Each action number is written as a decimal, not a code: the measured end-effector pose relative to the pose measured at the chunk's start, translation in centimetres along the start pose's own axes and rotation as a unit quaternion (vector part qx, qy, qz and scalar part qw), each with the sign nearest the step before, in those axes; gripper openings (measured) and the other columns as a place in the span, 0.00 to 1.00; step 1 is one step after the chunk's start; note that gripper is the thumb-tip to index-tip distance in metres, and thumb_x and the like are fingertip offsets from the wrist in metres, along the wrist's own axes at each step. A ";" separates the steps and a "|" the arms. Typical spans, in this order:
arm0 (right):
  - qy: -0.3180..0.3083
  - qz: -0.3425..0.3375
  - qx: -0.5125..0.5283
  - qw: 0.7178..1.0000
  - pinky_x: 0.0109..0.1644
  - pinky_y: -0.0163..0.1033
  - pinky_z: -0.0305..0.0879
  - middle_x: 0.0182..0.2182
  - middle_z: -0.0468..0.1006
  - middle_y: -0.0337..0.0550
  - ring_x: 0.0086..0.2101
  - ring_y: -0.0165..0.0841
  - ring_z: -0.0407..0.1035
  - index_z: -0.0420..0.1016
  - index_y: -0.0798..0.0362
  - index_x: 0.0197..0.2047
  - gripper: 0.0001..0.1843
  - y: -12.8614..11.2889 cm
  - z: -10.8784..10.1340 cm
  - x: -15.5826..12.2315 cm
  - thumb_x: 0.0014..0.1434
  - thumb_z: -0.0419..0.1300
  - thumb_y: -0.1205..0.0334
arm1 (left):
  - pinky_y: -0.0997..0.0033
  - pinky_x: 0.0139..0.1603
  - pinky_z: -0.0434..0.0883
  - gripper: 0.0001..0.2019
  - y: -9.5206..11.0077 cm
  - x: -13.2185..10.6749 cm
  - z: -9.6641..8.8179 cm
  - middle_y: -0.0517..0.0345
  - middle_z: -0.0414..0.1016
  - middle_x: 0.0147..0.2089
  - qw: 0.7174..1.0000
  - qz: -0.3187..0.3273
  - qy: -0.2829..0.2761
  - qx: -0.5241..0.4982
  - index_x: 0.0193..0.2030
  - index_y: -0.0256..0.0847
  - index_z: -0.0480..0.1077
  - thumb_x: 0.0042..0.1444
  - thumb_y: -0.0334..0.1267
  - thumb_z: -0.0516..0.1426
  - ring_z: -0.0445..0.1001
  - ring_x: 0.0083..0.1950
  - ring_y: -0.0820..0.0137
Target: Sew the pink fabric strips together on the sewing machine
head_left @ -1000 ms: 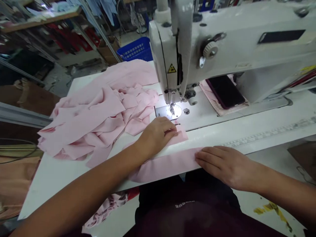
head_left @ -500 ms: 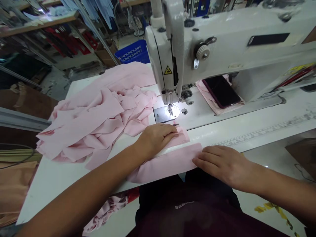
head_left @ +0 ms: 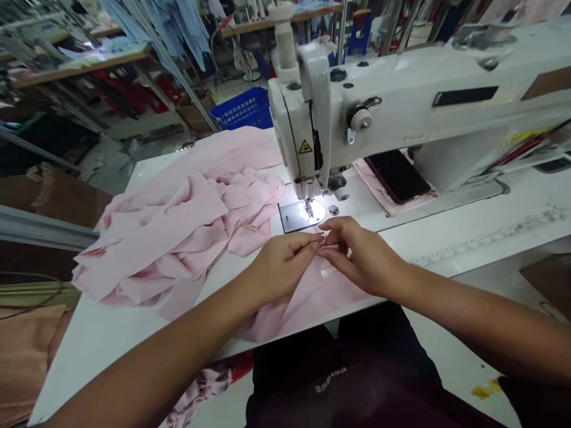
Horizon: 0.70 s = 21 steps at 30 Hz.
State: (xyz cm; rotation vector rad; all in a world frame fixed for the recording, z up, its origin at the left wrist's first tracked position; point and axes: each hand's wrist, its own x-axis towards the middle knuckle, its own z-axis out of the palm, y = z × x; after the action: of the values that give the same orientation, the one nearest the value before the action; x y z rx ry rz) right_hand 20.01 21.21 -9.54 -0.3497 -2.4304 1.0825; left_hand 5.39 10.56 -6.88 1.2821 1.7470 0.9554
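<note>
My left hand (head_left: 288,261) pinches the upper edge of a pink fabric strip (head_left: 289,309) just in front of the needle plate (head_left: 297,215). My right hand (head_left: 361,255) meets it there, thumb and fingers closed on the same strip's edge. The rest of the strip hangs down over the table's front edge. A thin dark tool, of a kind I cannot make out, shows at my left fingertips. Above both hands stands the white sewing machine (head_left: 303,131), its lamp lit at the needle and presser foot (head_left: 309,207).
A large heap of pink fabric pieces (head_left: 178,220) covers the table left of the needle. A phone (head_left: 398,175) lies on folded pink cloth under the machine arm. Behind the table is a blue basket (head_left: 243,109). A printed ruler (head_left: 486,238) runs along the right front edge.
My right hand has left the strip's right end and come in to my left hand. The strip's edge is lifted between both hands. The view has shifted slightly.
</note>
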 end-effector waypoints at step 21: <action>-0.003 0.077 0.265 0.961 0.35 0.38 0.61 0.28 0.63 0.33 0.30 0.30 0.62 0.57 0.50 0.59 0.25 1.6 0.6 -0.2 0.60 0.58 0.64 | 0.72 0.38 0.69 0.10 -0.6 -0.2 -0.8 0.61 0.76 0.31 0.998 -0.039 0.050 0.030 0.36 0.42 0.77 0.54 0.44 0.58 0.72 0.35 0.70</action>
State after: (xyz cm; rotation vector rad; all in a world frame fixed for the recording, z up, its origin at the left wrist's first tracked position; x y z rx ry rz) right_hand 19.97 21.86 -11.15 -0.3556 -2.0331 1.7395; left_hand 4.47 10.09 -7.03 1.2114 1.9020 0.9431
